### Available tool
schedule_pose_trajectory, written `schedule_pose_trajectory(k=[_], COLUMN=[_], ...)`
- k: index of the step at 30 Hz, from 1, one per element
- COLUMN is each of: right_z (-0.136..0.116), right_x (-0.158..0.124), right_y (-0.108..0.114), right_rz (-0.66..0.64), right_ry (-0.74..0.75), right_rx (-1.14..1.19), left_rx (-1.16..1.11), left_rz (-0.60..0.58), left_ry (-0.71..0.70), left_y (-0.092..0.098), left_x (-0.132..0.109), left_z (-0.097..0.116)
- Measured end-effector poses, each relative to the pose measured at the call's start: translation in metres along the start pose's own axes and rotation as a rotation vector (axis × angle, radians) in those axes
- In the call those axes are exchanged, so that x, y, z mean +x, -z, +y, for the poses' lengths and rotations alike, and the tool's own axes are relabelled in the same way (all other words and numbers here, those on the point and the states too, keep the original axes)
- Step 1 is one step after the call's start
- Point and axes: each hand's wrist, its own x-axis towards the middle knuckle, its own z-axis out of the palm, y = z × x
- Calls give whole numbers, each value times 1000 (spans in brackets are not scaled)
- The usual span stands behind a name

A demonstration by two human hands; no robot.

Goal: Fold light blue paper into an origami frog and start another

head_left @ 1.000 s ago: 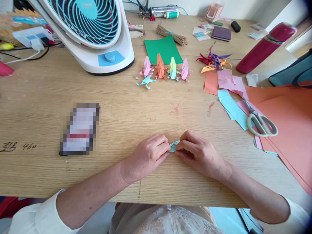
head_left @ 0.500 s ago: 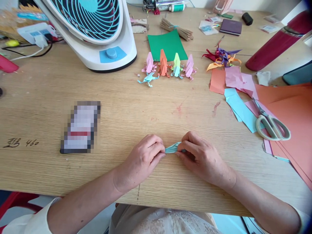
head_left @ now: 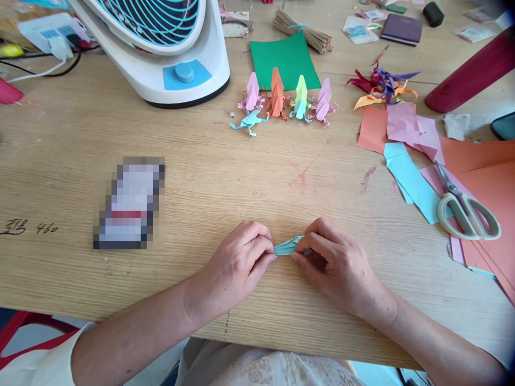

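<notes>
Between left hand (head_left: 237, 258), right hand (head_left: 343, 265): pinched blue paper (head_left: 285, 247).

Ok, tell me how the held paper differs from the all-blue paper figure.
The held paper is a slim strip where visible; the paper figure has thin splayed limbs. The left hand and right hand pinch the held paper; the paper figure rests on the table. Both are light blue.

Pale light lay across the right side of a wood-grained table (head_left: 201, 187), while below its near left edge a red frame (head_left: 44, 320) showed against a pale floor (head_left: 163, 362).
</notes>
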Motion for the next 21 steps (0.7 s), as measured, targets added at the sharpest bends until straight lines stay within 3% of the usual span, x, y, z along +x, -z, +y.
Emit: schedule_pose_trajectory(k=[21], right_z=[-6], right_x=[2], right_y=[-5], right_rz=[44], right_ry=[-43], right_rx=[-106], left_rx=[79], left_rz=[44], left_ry=[59], left_y=[-7], left_x=[5], left_z=[5])
